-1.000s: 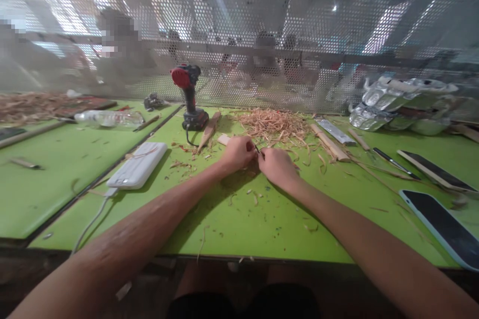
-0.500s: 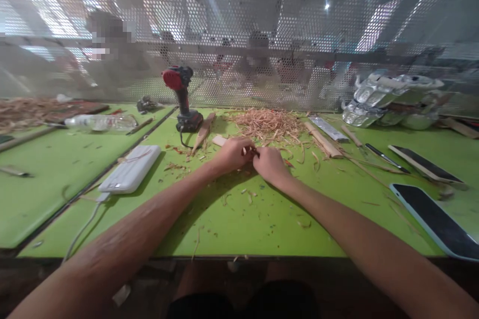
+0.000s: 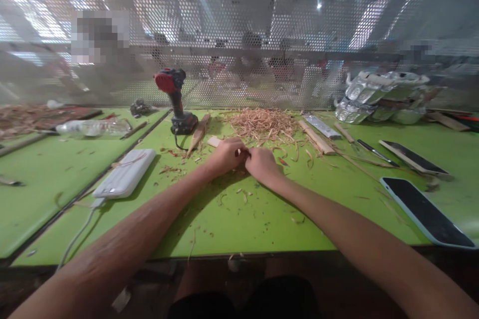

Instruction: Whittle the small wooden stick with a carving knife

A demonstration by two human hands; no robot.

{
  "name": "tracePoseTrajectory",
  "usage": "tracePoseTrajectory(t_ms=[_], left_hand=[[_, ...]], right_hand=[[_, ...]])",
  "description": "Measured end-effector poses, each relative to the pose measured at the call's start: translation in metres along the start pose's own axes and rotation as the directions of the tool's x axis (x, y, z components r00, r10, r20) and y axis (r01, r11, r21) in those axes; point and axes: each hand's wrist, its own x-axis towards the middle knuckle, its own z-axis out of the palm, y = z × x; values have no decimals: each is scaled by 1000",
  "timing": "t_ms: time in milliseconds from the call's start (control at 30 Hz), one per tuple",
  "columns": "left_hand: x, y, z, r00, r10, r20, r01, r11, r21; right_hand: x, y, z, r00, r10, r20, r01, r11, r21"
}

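Observation:
My left hand (image 3: 226,155) and my right hand (image 3: 263,163) meet over the middle of the green table (image 3: 258,229). The fingers of both are curled in and closed around something small and dark, mostly hidden between them. A pale flat wood piece (image 3: 214,141) lies just beyond my left hand, partly covered by it. Behind my hands is a heap of wood shavings (image 3: 262,123). A pointed wooden piece (image 3: 198,134) lies left of them, beside a red and black cordless drill (image 3: 175,102) that stands upright.
A white power bank (image 3: 125,173) with a cable lies left. On the right are a wooden strip (image 3: 316,138), a pen (image 3: 377,152), two phones (image 3: 428,212) and foil-like silver packets (image 3: 361,97). A perforated metal screen (image 3: 239,20) rises behind; people show dimly through it.
The whole view has shifted slightly, so table items appear a little further left. My hands stay together in much the same pose.

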Motion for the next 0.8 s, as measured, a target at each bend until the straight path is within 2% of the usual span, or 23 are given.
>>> tracePoseTrajectory(t_ms=[133,300,567,800], left_hand=[[-6,1,3,1000,23,-20,-22,999,44],[-15,-2,10,999,-10,-35,14,995,97],[-19,-7,12,999,-33,-42,36,995,89],[-17,-4,11,998,-64,-2,64,996,61]], right_hand=[[-2,-4,-3,1000,9,16,-9,1000,-4],[-3,-6,-4,999,-22,29,23,999,-25],[-3,-7,-1,999,-35,37,37,998,-45],[-4,-6,-1,999,-35,28,37,997,-71]])
